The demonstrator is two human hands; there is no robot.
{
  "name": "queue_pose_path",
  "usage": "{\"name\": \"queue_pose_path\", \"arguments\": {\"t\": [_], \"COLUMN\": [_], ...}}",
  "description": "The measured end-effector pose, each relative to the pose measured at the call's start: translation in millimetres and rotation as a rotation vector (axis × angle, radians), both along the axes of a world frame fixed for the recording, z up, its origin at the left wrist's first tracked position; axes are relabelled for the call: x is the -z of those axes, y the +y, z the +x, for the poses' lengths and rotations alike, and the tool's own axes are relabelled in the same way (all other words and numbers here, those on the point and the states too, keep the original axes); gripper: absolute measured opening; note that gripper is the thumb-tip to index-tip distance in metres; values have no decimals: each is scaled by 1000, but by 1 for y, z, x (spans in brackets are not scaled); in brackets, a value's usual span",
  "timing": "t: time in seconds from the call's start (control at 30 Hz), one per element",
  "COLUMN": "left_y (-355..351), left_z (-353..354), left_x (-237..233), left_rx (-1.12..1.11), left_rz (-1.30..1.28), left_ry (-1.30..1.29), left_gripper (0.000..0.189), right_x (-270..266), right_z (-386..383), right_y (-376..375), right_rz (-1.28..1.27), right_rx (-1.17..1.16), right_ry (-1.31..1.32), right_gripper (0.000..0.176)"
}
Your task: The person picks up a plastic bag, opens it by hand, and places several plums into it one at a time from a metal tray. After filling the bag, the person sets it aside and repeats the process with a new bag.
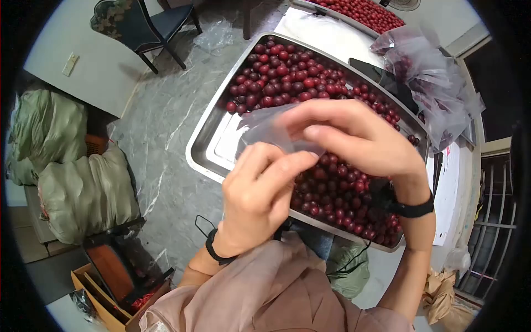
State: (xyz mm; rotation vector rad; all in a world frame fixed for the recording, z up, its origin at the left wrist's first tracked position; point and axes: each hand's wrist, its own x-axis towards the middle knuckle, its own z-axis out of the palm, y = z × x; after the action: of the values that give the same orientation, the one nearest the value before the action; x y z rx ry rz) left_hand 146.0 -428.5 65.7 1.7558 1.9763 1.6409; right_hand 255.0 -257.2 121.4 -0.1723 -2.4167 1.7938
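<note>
Over a metal tray [200,138], a clear plastic bag [260,133] hangs between my two hands. My left hand [260,193] is closed, with thumb and forefinger pinching the bag's edge. Curled over the bag from the right is my right hand [359,133], its fingertips slightly blurred at the plastic and its thumb close to them. Small round dark-red fruits [282,72] fill most of the tray behind and below my hands; some are hidden by the hands. Bare metal shows at the tray's left side, under the bag.
Another tray of red fruits [359,14] stands at the far end of the white table [310,33]. A heap of clear plastic bags [431,83] lies right of the tray. Stuffed green sacks [88,188] and an open cardboard box [99,299] are at left, a chair [160,30] behind.
</note>
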Motion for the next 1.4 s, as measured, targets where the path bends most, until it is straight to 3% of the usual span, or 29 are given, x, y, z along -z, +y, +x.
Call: {"name": "queue_pose_path", "arguments": {"t": [0.1, 0.17, 0.23, 0.37, 0.57, 0.7, 0.83, 0.9, 0.93, 1.1, 1.17, 1.23, 1.3, 1.4], "left_y": [0, 1, 0, 2, 1, -1, -3, -3, -3, -5, -6, -7, -7, -5], "left_z": [-7, -9, -10, -12, -14, -15, -16, -17, -17, -17, -15, -16, -19, -16], "left_x": [-2, -2, -5, -4, -4, -4, -5, -6, -6, -8, -10, -10, -9, -10], "left_rx": [-12, -40, -46, -76, -89, -90, -105, -108, -109, -113, -108, -117, -105, -97], "left_rz": [27, 57, 54, 80, 87, 100, 89, 91, 88, 90, 54, 63, 78, 95], "left_ry": [-12, -75, -71, -84, -88, -106, -120, -119, -127, -118, -164, -162, -97, -108], "left_gripper": [31, 27, 24, 31, 30, 30, 30, 30, 30, 32, 23, 22, 34, 33], "right_x": [-14, -12, -5, 24, 73, 95, 107, 112, 113, 113, 108, 85, 58, 11], "right_z": [31, 52, 68, 78, 59, 46, 41, 39, 39, 38, 39, 44, 49, 57], "right_y": [-3, -2, 3, -4, -34, -49, -56, -58, -59, -60, -56, -46, -36, -27], "right_rz": [56, -63, -29, 135, 681, 792, 905, 931, 956, 933, 868, 802, 524, 383], "right_rx": [240, 353, 353, 327, -19, -65, -75, -41, -31, -45, -61, -90, 0, 164], "right_ry": [73, 90, 94, -124, -101, -90, -112, -66, -56, -77, -69, -70, -7, 50], "right_gripper": [22, 23, 20, 20, 27, 22, 31, 11, 10, 12, 19, 24, 27, 28]}}
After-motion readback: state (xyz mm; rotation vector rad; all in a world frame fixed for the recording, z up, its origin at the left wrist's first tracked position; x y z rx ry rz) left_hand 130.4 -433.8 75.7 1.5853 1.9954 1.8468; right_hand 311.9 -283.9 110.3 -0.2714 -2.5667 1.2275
